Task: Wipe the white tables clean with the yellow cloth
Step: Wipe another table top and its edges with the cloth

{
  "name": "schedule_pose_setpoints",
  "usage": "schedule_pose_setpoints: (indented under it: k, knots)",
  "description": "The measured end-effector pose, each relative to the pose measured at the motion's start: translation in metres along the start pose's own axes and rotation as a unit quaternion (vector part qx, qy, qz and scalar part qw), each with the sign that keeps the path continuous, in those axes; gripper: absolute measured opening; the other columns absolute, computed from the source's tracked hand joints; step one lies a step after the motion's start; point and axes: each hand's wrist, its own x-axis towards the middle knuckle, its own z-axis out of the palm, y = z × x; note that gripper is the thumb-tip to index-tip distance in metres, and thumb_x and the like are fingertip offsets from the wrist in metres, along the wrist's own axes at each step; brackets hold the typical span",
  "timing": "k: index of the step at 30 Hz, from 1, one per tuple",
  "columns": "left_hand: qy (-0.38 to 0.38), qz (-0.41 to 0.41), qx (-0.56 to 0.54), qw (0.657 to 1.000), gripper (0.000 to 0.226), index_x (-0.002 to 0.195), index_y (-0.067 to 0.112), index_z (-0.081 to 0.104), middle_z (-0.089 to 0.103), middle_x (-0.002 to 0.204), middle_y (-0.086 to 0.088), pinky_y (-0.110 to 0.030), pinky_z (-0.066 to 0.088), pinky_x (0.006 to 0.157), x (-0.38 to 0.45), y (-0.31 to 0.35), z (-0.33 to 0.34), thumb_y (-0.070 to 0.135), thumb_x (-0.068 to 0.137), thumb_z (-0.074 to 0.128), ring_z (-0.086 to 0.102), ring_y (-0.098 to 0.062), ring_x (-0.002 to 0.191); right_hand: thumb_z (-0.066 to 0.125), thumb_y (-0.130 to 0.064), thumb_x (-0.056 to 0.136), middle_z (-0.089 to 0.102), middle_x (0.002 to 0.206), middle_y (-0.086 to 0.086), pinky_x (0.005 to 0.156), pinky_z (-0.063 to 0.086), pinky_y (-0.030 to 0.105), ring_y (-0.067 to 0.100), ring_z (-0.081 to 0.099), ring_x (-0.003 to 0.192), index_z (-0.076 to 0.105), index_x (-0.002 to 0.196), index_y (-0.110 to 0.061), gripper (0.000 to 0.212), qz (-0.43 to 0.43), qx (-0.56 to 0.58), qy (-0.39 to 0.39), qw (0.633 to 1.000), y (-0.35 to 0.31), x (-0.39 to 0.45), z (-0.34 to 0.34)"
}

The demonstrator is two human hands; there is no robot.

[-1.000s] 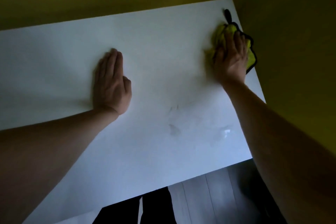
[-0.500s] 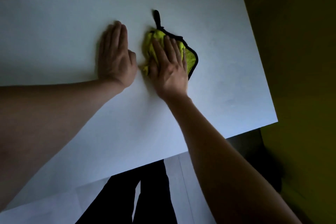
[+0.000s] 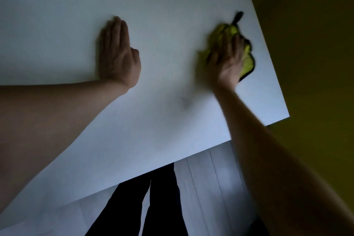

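on white table (image 3: 172, 15) | left hand (image 3: 117, 57) flat, fingers together | right hand (image 3: 227, 59) spread, pressing yellow cloth (image 3: 247, 61)

Right hand (image 3: 226, 63) motion-blurred, hiding most of yellow cloth (image 3: 248, 61); table (image 3: 57, 34) cut off at left.

The white table (image 3: 162, 25) lies flat under me, bare and smooth, with a faint grey smudge (image 3: 185, 101) near its middle. The yellow cloth (image 3: 247, 59), black-edged with a black loop, sits bunched on the tabletop close to the table's right edge, blurred.
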Motion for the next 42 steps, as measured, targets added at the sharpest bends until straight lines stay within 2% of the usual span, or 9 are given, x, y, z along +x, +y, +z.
schedule_pose_setpoints:
  k: [6,10,16,21,25,29,34,39,42]
  knots:
    - [0.005,0.007,0.0,1.0,0.071,0.162,0.002,0.024,0.021,0.171,-0.015,-0.042,0.008,0.13,0.001,-0.001,-0.001,0.027,0.095,0.027,0.018,-0.035,0.158,0.04,-0.04,0.098,0.031,0.162,0.008,0.122,0.019,0.049,0.025,0.018,0.153,0.041,0.152,-0.022,0.057,-0.151,0.076,-0.058,0.984,-0.077,-0.132,0.028]
    - [0.007,0.013,-0.002,1.0,0.068,0.161,0.001,0.025,0.021,0.17,-0.016,-0.042,0.009,0.13,0.0,0.0,-0.002,0.023,0.097,0.032,0.019,-0.035,0.158,0.044,-0.041,0.098,0.034,0.16,0.01,0.12,0.023,0.05,0.026,0.023,0.152,0.044,0.15,-0.021,0.056,-0.192,0.07,-0.065,0.977,-0.039,-0.115,0.018]
    - [0.016,0.01,-0.012,1.0,0.068,0.161,0.0,0.026,0.023,0.17,-0.017,-0.042,0.01,0.13,0.001,-0.001,0.002,0.021,0.096,0.032,0.02,-0.035,0.157,0.046,-0.025,0.094,0.034,0.158,0.019,0.118,0.026,0.048,0.036,0.027,0.148,0.046,0.149,-0.013,0.056,0.026,0.05,0.01,0.998,0.08,-0.023,-0.032]
    - [0.023,0.012,-0.01,1.0,0.069,0.16,0.0,0.026,0.024,0.169,-0.018,-0.041,0.009,0.129,0.0,-0.003,0.003,0.022,0.095,0.029,0.022,-0.035,0.156,0.045,-0.027,0.101,0.026,0.163,0.013,0.123,0.015,0.041,0.03,0.017,0.153,0.037,0.154,-0.017,0.054,0.09,0.031,0.031,0.995,0.074,-0.029,-0.028]
    - [0.019,0.008,-0.008,1.0,0.069,0.161,0.001,0.025,0.022,0.17,-0.016,-0.041,0.009,0.129,-0.001,-0.002,0.004,0.023,0.096,0.028,0.02,-0.034,0.157,0.056,-0.022,0.091,0.029,0.16,0.018,0.121,0.018,0.048,0.035,0.018,0.152,0.04,0.152,-0.013,0.063,-0.004,0.064,-0.009,0.998,0.011,-0.106,-0.004]
    - [0.018,0.016,-0.007,1.0,0.067,0.161,0.0,0.024,0.022,0.17,-0.018,-0.041,0.008,0.129,-0.002,-0.003,0.003,0.023,0.098,0.03,0.02,-0.035,0.157,0.044,-0.042,0.093,0.025,0.164,0.007,0.123,0.016,0.048,0.024,0.011,0.155,0.035,0.155,-0.024,0.065,-0.122,0.071,-0.068,0.988,-0.047,-0.186,0.014]
    - [0.029,0.018,0.002,0.999,0.068,0.161,0.002,0.025,0.023,0.169,-0.018,-0.039,0.009,0.127,-0.002,-0.003,0.004,0.025,0.098,0.026,0.022,-0.035,0.156,0.044,-0.044,0.095,0.029,0.163,0.007,0.124,0.015,0.048,0.023,0.017,0.154,0.04,0.152,-0.023,0.061,-0.198,0.065,-0.076,0.975,-0.019,-0.179,0.006]
    - [0.052,0.043,0.022,0.998,0.067,0.159,0.001,0.029,0.029,0.166,-0.023,-0.043,0.015,0.125,-0.003,-0.005,0.008,0.027,0.097,0.026,0.028,-0.041,0.152,0.057,-0.027,0.092,0.035,0.159,0.013,0.121,0.02,0.046,0.032,0.024,0.151,0.045,0.15,-0.019,0.059,-0.061,0.071,-0.019,0.995,0.07,-0.116,-0.025]
    - [0.05,0.085,0.039,0.994,0.056,0.149,0.004,0.04,0.04,0.156,-0.025,-0.049,0.028,0.118,-0.007,-0.003,0.003,0.025,0.098,0.03,0.04,-0.044,0.141,0.047,-0.029,0.09,0.034,0.159,0.014,0.121,0.021,0.048,0.032,0.024,0.15,0.045,0.15,-0.017,0.061,0.013,0.055,0.009,0.998,0.121,-0.081,-0.047]
